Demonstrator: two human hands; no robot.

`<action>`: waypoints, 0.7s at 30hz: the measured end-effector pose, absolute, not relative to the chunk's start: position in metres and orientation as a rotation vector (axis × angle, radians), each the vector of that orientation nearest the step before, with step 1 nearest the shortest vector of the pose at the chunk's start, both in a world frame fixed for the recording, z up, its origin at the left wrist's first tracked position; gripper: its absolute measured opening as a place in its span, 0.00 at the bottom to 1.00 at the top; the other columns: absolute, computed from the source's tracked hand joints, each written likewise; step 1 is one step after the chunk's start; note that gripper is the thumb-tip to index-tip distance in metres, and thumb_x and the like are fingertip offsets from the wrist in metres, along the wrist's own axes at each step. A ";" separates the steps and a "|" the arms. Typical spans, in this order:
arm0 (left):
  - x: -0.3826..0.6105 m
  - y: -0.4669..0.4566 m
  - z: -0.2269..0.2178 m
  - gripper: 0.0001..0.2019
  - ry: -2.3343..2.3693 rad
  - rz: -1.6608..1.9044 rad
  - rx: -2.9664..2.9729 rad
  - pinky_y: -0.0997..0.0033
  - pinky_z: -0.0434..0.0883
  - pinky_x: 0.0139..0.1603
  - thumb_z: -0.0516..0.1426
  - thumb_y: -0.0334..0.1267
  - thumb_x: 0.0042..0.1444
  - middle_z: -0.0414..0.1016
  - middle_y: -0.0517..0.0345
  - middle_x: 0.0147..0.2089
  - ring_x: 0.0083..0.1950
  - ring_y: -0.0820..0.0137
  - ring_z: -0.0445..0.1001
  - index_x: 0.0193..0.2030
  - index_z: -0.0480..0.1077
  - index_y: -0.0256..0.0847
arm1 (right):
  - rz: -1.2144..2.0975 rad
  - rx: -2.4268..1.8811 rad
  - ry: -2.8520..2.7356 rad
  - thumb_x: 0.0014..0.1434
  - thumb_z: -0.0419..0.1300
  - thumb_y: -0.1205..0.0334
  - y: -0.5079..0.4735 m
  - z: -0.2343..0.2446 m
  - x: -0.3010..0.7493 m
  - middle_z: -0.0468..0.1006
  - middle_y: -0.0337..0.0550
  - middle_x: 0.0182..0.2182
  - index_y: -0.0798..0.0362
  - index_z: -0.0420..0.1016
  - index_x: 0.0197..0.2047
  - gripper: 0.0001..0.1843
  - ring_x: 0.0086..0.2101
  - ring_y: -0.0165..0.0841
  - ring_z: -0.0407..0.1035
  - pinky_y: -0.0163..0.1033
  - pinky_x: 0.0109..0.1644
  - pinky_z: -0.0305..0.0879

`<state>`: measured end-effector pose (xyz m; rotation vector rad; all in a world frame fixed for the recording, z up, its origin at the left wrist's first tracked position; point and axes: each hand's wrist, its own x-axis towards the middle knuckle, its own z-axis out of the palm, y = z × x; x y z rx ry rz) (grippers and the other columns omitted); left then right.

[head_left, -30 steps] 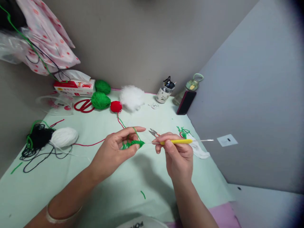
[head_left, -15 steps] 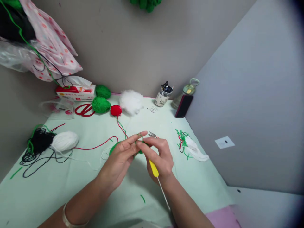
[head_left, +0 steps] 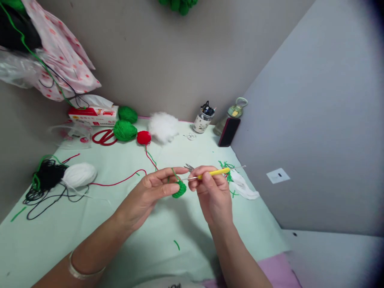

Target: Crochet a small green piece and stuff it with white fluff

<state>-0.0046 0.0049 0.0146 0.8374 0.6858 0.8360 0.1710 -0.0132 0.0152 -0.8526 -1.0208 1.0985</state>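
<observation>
My left hand (head_left: 150, 192) pinches a small green crocheted piece (head_left: 179, 189) between thumb and fingers, with green yarn looped over the forefinger. My right hand (head_left: 211, 192) is closed on a yellow-handled crochet hook (head_left: 213, 173), which lies nearly level with its metal tip at the green piece. Both hands hover above the pale green table (head_left: 90, 224). Small snips (head_left: 189, 167) lie just behind the hands.
Two green yarn balls (head_left: 124, 130), a red ball (head_left: 144, 137), white fluff (head_left: 163, 126), red scissors (head_left: 103, 137) and a tissue box (head_left: 93, 116) sit at the back. White yarn (head_left: 78, 175) and black cord (head_left: 48, 178) lie left. A jar (head_left: 201, 120), phone (head_left: 228, 132) and yarn scraps (head_left: 229, 168) are right.
The right hand turned the hook from pointing down toward me back to nearly level, tip at the green piece. The green piece now hangs below the left fingers.
</observation>
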 end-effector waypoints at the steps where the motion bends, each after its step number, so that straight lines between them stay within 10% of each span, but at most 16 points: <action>1: -0.003 0.004 0.016 0.17 0.708 0.851 0.869 0.64 0.68 0.52 0.69 0.41 0.56 0.81 0.56 0.45 0.47 0.65 0.74 0.53 0.82 0.49 | 1.084 -0.861 -1.050 0.64 0.66 0.52 -0.014 0.013 0.170 0.81 0.41 0.30 0.49 0.83 0.36 0.11 0.27 0.31 0.71 0.38 0.32 0.70; 13: 0.024 -0.032 0.009 0.15 0.657 0.857 0.798 0.66 0.66 0.47 0.67 0.40 0.55 0.64 0.66 0.32 0.39 0.70 0.70 0.33 0.63 0.43 | 0.451 -0.941 -1.413 0.69 0.60 0.65 -0.030 -0.006 0.174 0.83 0.42 0.36 0.46 0.83 0.42 0.09 0.37 0.35 0.75 0.43 0.42 0.72; 21: 0.038 -0.060 -0.002 0.14 0.501 0.673 0.762 0.62 0.71 0.51 0.70 0.43 0.54 0.69 0.64 0.33 0.32 0.74 0.71 0.44 0.76 0.41 | 0.503 -1.057 -1.202 0.66 0.61 0.60 -0.029 -0.003 0.191 0.79 0.40 0.34 0.53 0.81 0.38 0.09 0.28 0.29 0.69 0.38 0.35 0.68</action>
